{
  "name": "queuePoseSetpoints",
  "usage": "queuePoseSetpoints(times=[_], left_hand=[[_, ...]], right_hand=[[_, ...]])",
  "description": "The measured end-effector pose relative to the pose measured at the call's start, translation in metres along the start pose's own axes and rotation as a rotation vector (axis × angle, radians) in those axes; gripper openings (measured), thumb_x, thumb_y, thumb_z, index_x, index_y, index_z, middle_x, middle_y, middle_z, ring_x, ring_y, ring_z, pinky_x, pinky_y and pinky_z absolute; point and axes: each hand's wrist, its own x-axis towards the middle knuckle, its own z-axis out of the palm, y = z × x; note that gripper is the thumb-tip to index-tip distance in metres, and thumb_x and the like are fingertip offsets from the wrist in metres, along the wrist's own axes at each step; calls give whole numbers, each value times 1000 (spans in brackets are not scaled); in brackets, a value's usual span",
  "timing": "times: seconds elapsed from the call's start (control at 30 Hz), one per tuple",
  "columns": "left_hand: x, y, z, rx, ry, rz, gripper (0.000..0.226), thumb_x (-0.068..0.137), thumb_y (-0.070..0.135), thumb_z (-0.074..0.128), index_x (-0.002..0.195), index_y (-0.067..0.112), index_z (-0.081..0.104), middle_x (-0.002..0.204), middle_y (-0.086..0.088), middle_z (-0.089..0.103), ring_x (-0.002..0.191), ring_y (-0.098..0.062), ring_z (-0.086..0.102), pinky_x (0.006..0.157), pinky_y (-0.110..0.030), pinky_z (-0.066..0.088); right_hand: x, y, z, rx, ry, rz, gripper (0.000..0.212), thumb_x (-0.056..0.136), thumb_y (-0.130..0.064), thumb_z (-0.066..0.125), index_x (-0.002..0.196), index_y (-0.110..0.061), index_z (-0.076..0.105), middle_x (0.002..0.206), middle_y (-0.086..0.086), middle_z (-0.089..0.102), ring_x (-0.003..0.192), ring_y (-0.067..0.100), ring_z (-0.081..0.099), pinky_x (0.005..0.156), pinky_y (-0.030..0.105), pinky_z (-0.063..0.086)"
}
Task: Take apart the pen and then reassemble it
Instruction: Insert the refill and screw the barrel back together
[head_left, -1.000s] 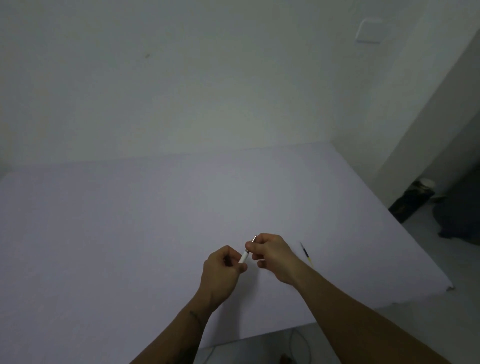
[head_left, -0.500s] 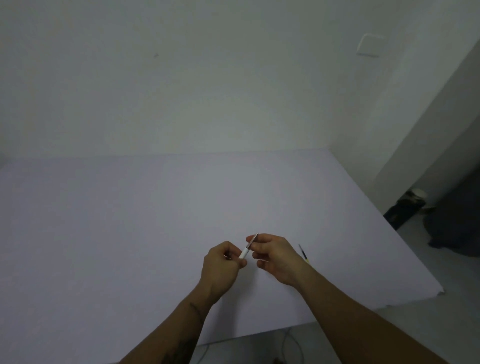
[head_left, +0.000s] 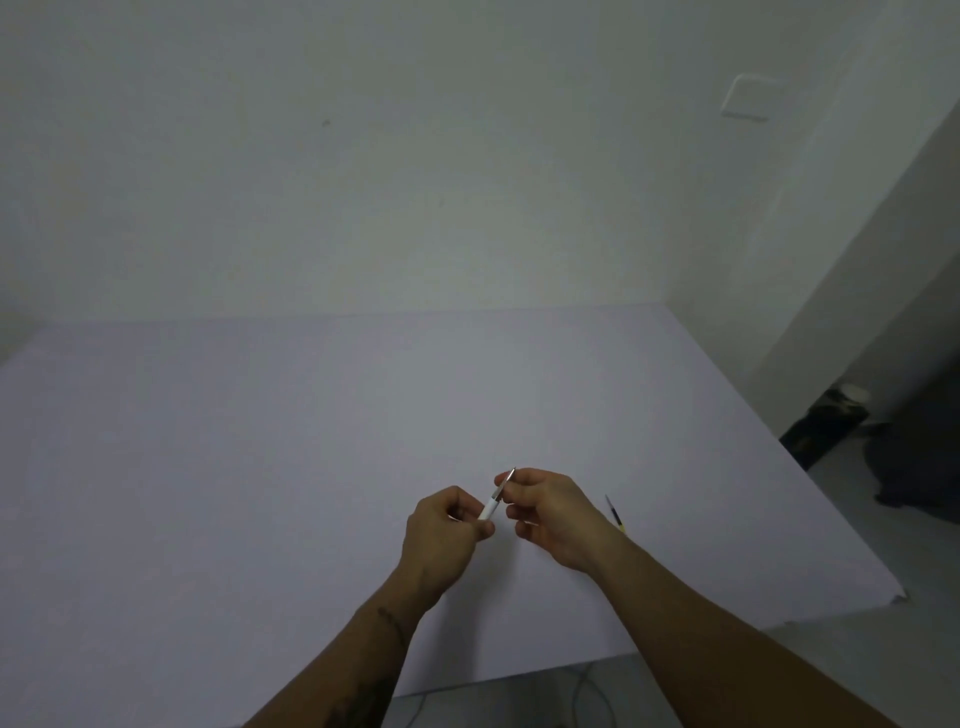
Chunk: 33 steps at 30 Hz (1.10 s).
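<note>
Both grips were clamped on the slim white plastic pen (head_left: 490, 505), left hand (head_left: 447, 525) on its barrel, right hand (head_left: 550, 512) pinching the metal tip, likely unscrewing; the thin dark refill (head_left: 616, 514) lay on the pale surface (head_left: 208, 467) beyond the right grip.

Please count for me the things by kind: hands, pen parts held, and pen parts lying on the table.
Hands: 2, left hand and right hand
Pen body, held: 1
Refill lying on the table: 1
Total: 4
</note>
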Motion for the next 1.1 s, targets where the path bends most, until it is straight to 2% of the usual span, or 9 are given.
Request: queuePoseSetpoints(times=[0.13, 0.3, 0.47, 0.6, 0.8, 0.87, 0.97, 1.1], left_hand=[[-2, -1, 6, 14, 1, 9, 9, 77, 10, 77, 75, 14, 68, 70, 0, 64, 64, -14, 57, 57, -25, 46], [-2, -3, 8, 30, 12, 25, 9, 77, 9, 76, 75, 13, 69, 74, -3, 66, 67, -15, 59, 59, -25, 48], [-4, 0, 13, 53, -4, 47, 8, 79, 9, 76, 77, 12, 69, 75, -2, 66, 66, -15, 58, 58, -23, 45], [-4, 1, 14, 58, 3, 51, 9, 79, 9, 76, 76, 12, 69, 74, -2, 65, 66, -14, 58, 57, -22, 44], [-5, 2, 14, 64, -6, 52, 11, 78, 8, 76, 74, 15, 68, 74, -4, 66, 66, -15, 58, 58, -26, 48], [-5, 3, 13, 58, -3, 54, 10, 78, 8, 76, 75, 13, 68, 74, -4, 66, 66, -16, 58, 58, -26, 49], [-5, 4, 12, 60, 11, 58, 9, 79, 9, 76, 76, 12, 68, 74, -4, 65, 67, -16, 58, 59, -24, 47], [-7, 6, 10, 36, 16, 69, 8, 79, 8, 75, 77, 11, 68, 74, -3, 65, 67, -15, 58, 59, -24, 45]], right_hand=[[-1, 0, 1, -64, 39, 6, 7, 90, -10, 63, 89, -9, 70, 82, 7, 63, 74, 19, 57, 64, 30, 48], [-2, 1, -4, -27, 31, -3, 17, 90, -4, 62, 96, -12, 76, 87, 4, 72, 77, 19, 59, 67, 29, 52], [-4, 1, -3, -95, 105, -12, 6, 88, -12, 67, 83, -10, 69, 88, 10, 68, 73, 19, 57, 64, 30, 49], [-5, 2, -8, -51, 61, -9, 13, 89, -6, 65, 96, -11, 75, 90, 7, 72, 79, 19, 59, 68, 30, 51], [-4, 3, -5, -112, 107, -28, 6, 87, -15, 70, 83, -11, 68, 81, 7, 65, 72, 18, 58, 61, 29, 49], [-6, 3, -6, -92, 80, -32, 4, 87, -13, 69, 89, -11, 71, 84, 7, 66, 75, 19, 58, 64, 30, 49], [-8, 2, -8, -65, 23, -33, 18, 88, -7, 64, 102, -14, 75, 92, 7, 68, 80, 20, 59, 69, 30, 51], [-9, 3, -6, -84, 26, -42, 17, 90, -6, 62, 99, -13, 76, 92, 8, 68, 81, 19, 58, 70, 30, 51]])
